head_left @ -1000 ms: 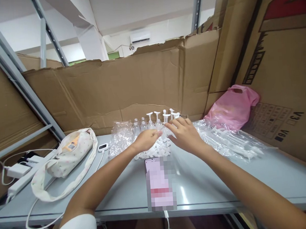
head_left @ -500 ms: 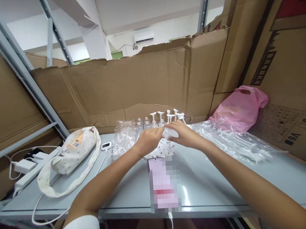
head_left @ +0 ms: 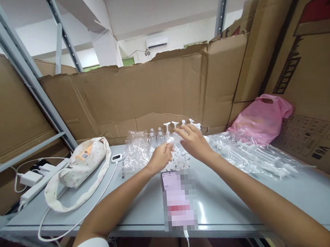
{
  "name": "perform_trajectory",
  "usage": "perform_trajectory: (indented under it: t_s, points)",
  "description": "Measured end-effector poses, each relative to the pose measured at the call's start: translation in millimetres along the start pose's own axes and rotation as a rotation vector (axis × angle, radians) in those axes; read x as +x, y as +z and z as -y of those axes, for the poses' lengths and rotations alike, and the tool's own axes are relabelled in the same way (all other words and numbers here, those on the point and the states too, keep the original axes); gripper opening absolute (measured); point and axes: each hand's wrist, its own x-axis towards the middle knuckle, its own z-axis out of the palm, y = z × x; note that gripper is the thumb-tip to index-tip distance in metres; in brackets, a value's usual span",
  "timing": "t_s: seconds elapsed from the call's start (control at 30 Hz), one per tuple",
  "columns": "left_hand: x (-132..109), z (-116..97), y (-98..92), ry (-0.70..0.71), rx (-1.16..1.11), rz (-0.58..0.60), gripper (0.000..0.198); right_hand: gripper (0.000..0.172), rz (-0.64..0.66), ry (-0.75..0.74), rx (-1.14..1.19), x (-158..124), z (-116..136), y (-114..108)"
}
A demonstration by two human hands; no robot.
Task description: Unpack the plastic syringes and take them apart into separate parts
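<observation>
My left hand [head_left: 162, 157] is closed in a pinch over the middle of the table, with a small white plastic part [head_left: 170, 140] showing above its fingers. Just right of it, my right hand [head_left: 193, 141] curls its fingers around a clear bottle [head_left: 177, 138], mostly hidden by the hand. Below and between the hands lies a pile of white plastic pieces [head_left: 181, 162]. Clear bottles [head_left: 152, 138] stand in a row behind, several topped with white pump heads [head_left: 167, 124].
A phone [head_left: 172, 179] with a cable lies at the front. Left are crumpled clear plastic [head_left: 135, 151], a small white device [head_left: 116, 158], a cloth bag [head_left: 83, 162] and a power strip [head_left: 42, 183]. Right are bagged white pumps [head_left: 251, 157] and a pink bag [head_left: 262, 117]. Cardboard [head_left: 140, 91] walls the back.
Both hands were together on the clear bottle. My left hand has come off it and moved down, now with the white part showing. The right hand's fingers have shifted slightly.
</observation>
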Motion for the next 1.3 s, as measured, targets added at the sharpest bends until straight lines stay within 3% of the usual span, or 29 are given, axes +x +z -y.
perform_trajectory:
  t_s: [0.07, 0.13, 0.23, 0.3, 0.5, 0.63, 0.73, 0.83, 0.9, 0.97, 1.0, 1.07, 1.13, 1.17, 1.3]
  points:
    - [-4, 0, -4.7, 0.232, 0.316, -0.184, 0.032, 0.042, 0.105, 0.066, 0.13, 1, -2, -3]
    - [-5, 1, -9.5, 0.439, 0.634, -0.261, 0.032, 0.044, 0.235, 0.064, 0.268, 2, -3, -7]
    - [-2, 3, -13.1, 0.656, 0.923, -0.198, 0.03, 0.045, 0.407, 0.019, 0.415, 2, -6, -15]
    - [0, 6, -12.5, 0.709, 0.991, -0.173, 0.037, 0.048, 0.448, -0.001, 0.435, 3, -7, -20]
    - [3, 10, -5.7, 0.544, 0.939, -0.265, 0.039, 0.044, 0.301, -0.01, 0.177, 9, 4, -28]
    - [6, -1, -7.9, 0.331, 0.688, -0.26, 0.033, 0.04, 0.144, -0.023, -0.042, 10, 17, -24]
    - [7, -13, -18.6, 0.153, 0.25, -0.101, 0.035, 0.039, 0.06, -0.049, -0.128, 5, 19, -19]
    - [1, -18, -32.6, 0.002, -0.22, 0.282, 0.048, 0.039, 0.006, -0.012, -0.078, 1, 8, -15]
    - [-5, -14, -39.0, -0.063, -0.351, 0.529, 0.054, 0.039, -0.064, 0.081, -0.02, 2, -5, -13]
    - [-10, -6, -40.6, -0.064, -0.294, 0.587, 0.058, 0.04, -0.148, 0.168, 0.07, 4, -17, -10]
    - [-10, -1, -39.8, -0.037, -0.2, 0.52, 0.056, 0.04, -0.172, 0.2, 0.14, 5, -21, -8]
    - [-7, 11, -35.9, 0.051, 0.095, 0.265, 0.045, 0.045, -0.159, 0.274, 0.313, 7, -26, 0]
    - [0, 22, -31.0, 0.137, 0.429, 0.012, 0.03, 0.049, -0.062, 0.362, 0.436, 6, -26, 11]
    - [4, 27, -28.7, 0.171, 0.561, -0.06, 0.028, 0.048, 0.004, 0.396, 0.441, 4, -25, 17]
    - [16, 41, -21.9, 0.228, 0.779, -0.09, 0.046, 0.041, 0.201, 0.422, 0.257, -5, -22, 40]
